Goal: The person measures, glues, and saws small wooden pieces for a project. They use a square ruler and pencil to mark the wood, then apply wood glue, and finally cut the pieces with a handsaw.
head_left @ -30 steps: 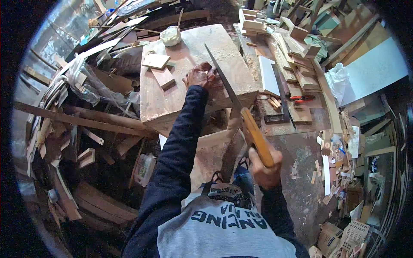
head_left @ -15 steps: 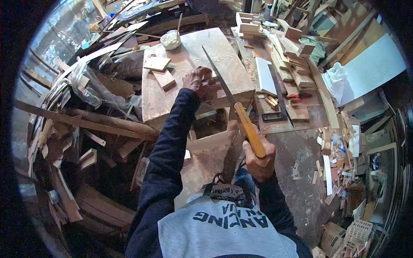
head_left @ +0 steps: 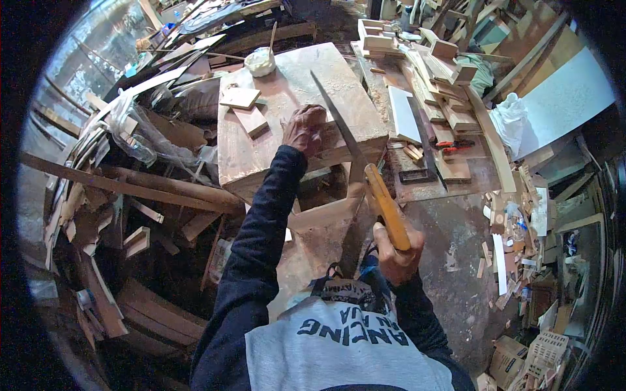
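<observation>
My right hand (head_left: 398,254) is wrapped round the yellow-orange handle of a handsaw (head_left: 386,207). The saw's long tapering blade points up and away, over the front edge of a wooden work table (head_left: 306,72). My left hand (head_left: 304,130) rests at that table's front edge, left of the blade, with its fingers curled down; what lies under them is too hidden to make out. Two small wood pieces (head_left: 240,98) overlap on the table to the left. Behind them sits a whitish round tub (head_left: 260,62) with a stick standing in it.
A second bench (head_left: 417,189) on the right holds stacked wood pieces (head_left: 450,98), a white board (head_left: 404,116) and red-handled pliers (head_left: 454,144). Wood scraps (head_left: 515,228) litter the right floor. A long beam (head_left: 117,179) and more offcuts fill the left.
The saw and my right hand have shifted slightly down and to the right. My left hand has barely moved, and the whole view has shifted a little.
</observation>
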Demonstrator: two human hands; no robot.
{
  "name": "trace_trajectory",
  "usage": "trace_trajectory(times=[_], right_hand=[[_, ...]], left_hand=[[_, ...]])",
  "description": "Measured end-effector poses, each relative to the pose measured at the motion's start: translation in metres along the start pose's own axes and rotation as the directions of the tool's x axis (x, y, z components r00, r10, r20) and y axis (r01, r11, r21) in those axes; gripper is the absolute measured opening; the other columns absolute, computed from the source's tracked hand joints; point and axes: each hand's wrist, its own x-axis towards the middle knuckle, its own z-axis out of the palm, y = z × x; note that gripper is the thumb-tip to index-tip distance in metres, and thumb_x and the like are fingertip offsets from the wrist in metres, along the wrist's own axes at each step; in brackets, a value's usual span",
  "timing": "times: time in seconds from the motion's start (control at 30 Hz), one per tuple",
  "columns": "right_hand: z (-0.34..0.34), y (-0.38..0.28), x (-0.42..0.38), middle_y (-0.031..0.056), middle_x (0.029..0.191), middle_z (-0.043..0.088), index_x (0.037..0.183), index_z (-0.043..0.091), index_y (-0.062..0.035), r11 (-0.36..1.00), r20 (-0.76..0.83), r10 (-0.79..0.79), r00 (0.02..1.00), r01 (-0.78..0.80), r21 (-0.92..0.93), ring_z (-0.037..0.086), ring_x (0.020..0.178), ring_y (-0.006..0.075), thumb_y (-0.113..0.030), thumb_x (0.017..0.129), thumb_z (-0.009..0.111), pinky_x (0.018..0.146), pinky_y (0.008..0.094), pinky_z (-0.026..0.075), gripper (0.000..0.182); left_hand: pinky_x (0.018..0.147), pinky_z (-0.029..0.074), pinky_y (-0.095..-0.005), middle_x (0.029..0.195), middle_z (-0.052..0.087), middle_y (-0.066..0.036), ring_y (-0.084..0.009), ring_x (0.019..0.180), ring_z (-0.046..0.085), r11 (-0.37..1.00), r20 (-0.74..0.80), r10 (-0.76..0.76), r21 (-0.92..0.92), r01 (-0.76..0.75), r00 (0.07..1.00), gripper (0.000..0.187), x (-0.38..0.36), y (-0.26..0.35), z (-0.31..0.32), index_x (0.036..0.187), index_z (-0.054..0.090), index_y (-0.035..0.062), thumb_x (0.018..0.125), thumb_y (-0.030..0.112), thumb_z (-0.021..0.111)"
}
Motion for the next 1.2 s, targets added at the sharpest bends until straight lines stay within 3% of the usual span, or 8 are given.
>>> trace_trajectory(times=[0.23, 0.47, 0.67, 0.87, 0.97, 1.03, 1.13, 1.2], right_hand=[[-0.003, 0.003, -0.005, 0.0088, 0.057, 0.054, 0.070, 0.056, 0.0020, 0.999, -0.061, -0.026, 0.998, 0.024, -0.040, 0.053, 0.050, 0.0200, -0.010, 0.077, 0.059, 0.051, 0.0321, 0.041, 0.014], [-0.004, -0.001, -0.008, 0.0099, 0.060, 0.055, 0.074, 0.058, 0.0031, 0.998, -0.049, -0.032, 0.998, 0.030, -0.049, 0.055, 0.053, 0.0193, -0.009, 0.077, 0.058, 0.052, 0.0321, 0.042, 0.012], [-0.003, 0.001, -0.013, 0.0094, 0.061, 0.055, 0.076, 0.059, 0.0040, 0.999, -0.065, 0.003, 0.998, -0.001, 0.036, 0.054, 0.053, 0.0186, -0.007, 0.077, 0.059, 0.052, 0.0309, 0.042, 0.011], [-0.008, 0.001, -0.016, 0.0076, 0.055, 0.051, 0.071, 0.058, 0.0018, 0.996, -0.109, -0.066, 0.992, 0.059, -0.068, 0.051, 0.048, 0.0190, -0.009, 0.077, 0.059, 0.049, 0.0322, 0.039, 0.012], [-0.010, 0.016, -0.023, 0.0071, 0.052, 0.049, 0.068, 0.057, 0.0002, 0.978, -0.145, -0.141, 0.979, 0.115, -0.174, 0.050, 0.045, 0.0198, -0.012, 0.076, 0.059, 0.048, 0.0332, 0.038, 0.015], [-0.015, 0.000, -0.021, 0.0071, 0.051, 0.049, 0.066, 0.057, -0.0005, 0.995, -0.151, 0.057, 0.987, -0.069, -0.076, 0.050, 0.045, 0.0203, -0.013, 0.076, 0.059, 0.048, 0.0335, 0.039, 0.016], [-0.016, -0.004, -0.022, 0.0073, 0.051, 0.049, 0.064, 0.056, -0.0010, 0.995, -0.166, 0.046, 0.985, -0.060, -0.080, 0.051, 0.045, 0.0195, -0.012, 0.076, 0.059, 0.047, 0.0330, 0.039, 0.017], [-0.019, 0.009, -0.024, 0.0080, 0.052, 0.050, 0.063, 0.056, -0.0009, 0.966, -0.117, -0.187, 0.975, 0.161, -0.201, 0.052, 0.046, 0.0197, -0.011, 0.077, 0.059, 0.047, 0.0331, 0.039, 0.017]], left_hand=[[0.088, 0.045, -0.0376, 0.103, 0.063, -0.013, -0.0309, 0.097, 0.060, 0.995, 0.027, -0.063, -0.073, 0.065, 0.998, 0.022, 0.007, 0.021, -0.017, 0.100, 0.062, 0.0062, 0.079, 0.012, 0.062], [0.083, 0.046, -0.0378, 0.098, 0.064, -0.015, -0.0311, 0.094, 0.060, 0.977, 0.033, -0.214, 0.005, 0.214, 0.976, 0.023, 0.008, 0.032, -0.015, 0.097, 0.063, 0.0041, 0.086, 0.024, 0.058], [0.083, 0.046, -0.0393, 0.098, 0.064, -0.014, -0.0322, 0.092, 0.060, 0.958, 0.054, -0.285, -0.028, 0.287, 0.957, 0.019, 0.009, 0.037, -0.017, 0.096, 0.062, 0.0041, 0.086, 0.020, 0.058], [0.086, 0.045, -0.0386, 0.102, 0.064, -0.009, -0.0306, 0.098, 0.058, 0.999, -0.047, 0.037, -0.023, -0.038, 0.998, 0.021, 0.003, 0.025, -0.019, 0.099, 0.061, 0.0081, 0.080, 0.016, 0.064], [0.091, 0.041, -0.0444, 0.107, 0.062, -0.006, -0.0291, 0.104, 0.057, 0.998, -0.088, 0.037, 0.047, -0.033, 0.995, 0.028, 0.004, 0.050, -0.026, 0.101, 0.060, 0.0112, 0.076, 0.023, 0.067], [0.093, 0.038, -0.0493, 0.109, 0.062, -0.005, -0.0285, 0.105, 0.056, 0.976, -0.070, 0.073, 0.212, -0.057, 0.995, 0.029, 0.001, 0.041, -0.021, 0.101, 0.060, 0.0124, 0.076, 0.027, 0.067], [0.098, 0.028, -0.0607, 0.113, 0.060, -0.003, -0.0272, 0.110, 0.054, 0.970, -0.030, 0.041, 0.239, -0.033, 0.999, 0.027, 0.003, 0.030, -0.017, 0.104, 0.059, 0.0146, 0.078, 0.022, 0.064], [0.099, 0.025, -0.0655, 0.115, 0.059, -0.003, -0.0271, 0.111, 0.054, 0.977, -0.008, -0.005, 0.211, 0.006, 1.000, 0.027, 0.004, 0.030, -0.017, 0.106, 0.059, 0.0150, 0.080, 0.019, 0.062]])
